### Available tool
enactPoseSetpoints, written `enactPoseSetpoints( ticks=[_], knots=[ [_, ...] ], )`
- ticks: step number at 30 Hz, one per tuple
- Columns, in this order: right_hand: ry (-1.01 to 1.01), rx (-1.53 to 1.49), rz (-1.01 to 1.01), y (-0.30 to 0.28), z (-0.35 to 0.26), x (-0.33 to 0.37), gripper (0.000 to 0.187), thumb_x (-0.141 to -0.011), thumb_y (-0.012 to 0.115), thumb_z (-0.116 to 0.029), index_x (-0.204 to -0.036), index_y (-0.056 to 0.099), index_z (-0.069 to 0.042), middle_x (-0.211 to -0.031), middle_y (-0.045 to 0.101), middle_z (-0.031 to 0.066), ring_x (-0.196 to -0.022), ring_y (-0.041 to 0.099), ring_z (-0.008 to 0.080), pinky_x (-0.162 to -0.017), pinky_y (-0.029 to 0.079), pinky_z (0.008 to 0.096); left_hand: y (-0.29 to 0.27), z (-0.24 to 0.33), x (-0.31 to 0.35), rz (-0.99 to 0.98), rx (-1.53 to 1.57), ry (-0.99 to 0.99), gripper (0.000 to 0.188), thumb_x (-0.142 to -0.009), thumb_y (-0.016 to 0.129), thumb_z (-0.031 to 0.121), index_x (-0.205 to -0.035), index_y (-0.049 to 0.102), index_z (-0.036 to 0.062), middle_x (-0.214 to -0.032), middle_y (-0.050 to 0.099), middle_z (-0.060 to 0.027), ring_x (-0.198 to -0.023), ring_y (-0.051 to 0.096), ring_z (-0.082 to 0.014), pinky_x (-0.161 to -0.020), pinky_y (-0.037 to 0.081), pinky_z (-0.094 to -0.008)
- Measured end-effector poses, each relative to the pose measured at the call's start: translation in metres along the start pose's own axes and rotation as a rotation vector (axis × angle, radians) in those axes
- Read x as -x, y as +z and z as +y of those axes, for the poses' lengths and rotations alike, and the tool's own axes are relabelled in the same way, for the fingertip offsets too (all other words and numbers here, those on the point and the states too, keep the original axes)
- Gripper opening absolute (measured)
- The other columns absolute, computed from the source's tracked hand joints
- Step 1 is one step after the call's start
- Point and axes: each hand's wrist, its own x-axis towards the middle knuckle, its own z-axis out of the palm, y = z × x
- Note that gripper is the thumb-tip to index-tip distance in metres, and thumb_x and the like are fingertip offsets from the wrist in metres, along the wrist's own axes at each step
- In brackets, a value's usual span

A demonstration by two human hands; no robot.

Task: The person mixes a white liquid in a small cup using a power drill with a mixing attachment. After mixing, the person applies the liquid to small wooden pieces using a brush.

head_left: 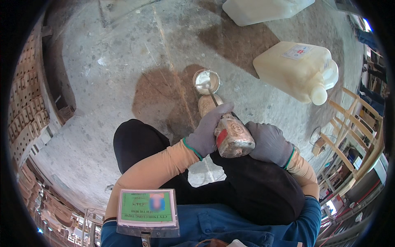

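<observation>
I saw left hand (209, 128) gripped stained bottle (235, 137) | right hand (269, 144) touched it, grip unclear | thin stick (213, 98) reached into round tin (200, 79)

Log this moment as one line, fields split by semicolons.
left hand: gripping smeared container; right hand: against its side; ahead: round cup, dark stick reaching in; right: pale jug on floor

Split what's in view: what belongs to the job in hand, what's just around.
Seemingly in the job: stained bottle-like container between left hand and right hand; thin dark rod; round cup.

Just around: nearer translucent jug; farther translucent jug; slatted wooden frame; drilled wooden pieces.
</observation>
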Motion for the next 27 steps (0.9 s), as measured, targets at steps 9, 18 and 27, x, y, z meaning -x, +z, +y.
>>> enactPoseSetpoints(
  ticks=[9, 18, 27],
  knots=[
    [-0.099, 0.025, 0.072, 0.002, -0.001, -0.003, 0.033, -0.079, 0.06, -0.032, -0.091, 0.052, -0.002, -0.075, 0.063, 0.0187, -0.07, 0.065, 0.036, -0.065, 0.05, 0.0462, -0.016, -0.005, -0.01, 0.088, -0.07, 0.049, 0.033, -0.088, 0.06, 0.033, -0.108, 0.052, 0.0078, -0.093, 0.06, -0.01, -0.088, 0.063, -0.0227, -0.081, 0.055, -0.037],
    [-0.122, 0.048, 0.119, 0.0, -0.001, -0.009, 0.033, -0.078, 0.061, -0.032, -0.09, 0.052, -0.002, -0.072, 0.062, 0.0181, -0.069, 0.065, 0.0354, -0.063, 0.05, 0.0455, -0.023, 0.0, -0.007, -0.069, -0.33, 0.245, 0.027, -0.093, 0.053, 0.022, -0.117, 0.048, 0.0084, -0.103, 0.056, -0.0104, -0.098, 0.06, -0.021, -0.088, 0.053, -0.0373],
    [-0.001, -0.002, -0.037, 0.002, 0.003, 0.002, 0.043, -0.076, 0.065, -0.037, -0.098, 0.051, -0.003, -0.081, 0.064, 0.0195, -0.078, 0.064, 0.0381, -0.071, 0.049, 0.0467, -0.004, -0.007, 0.001, -0.06, -0.014, 0.035, 0.029, -0.093, 0.053, 0.018, -0.12, 0.048, 0.0088, -0.102, 0.055, -0.0092, -0.097, 0.06, -0.0213, -0.088, 0.052, -0.037]
  ],
)
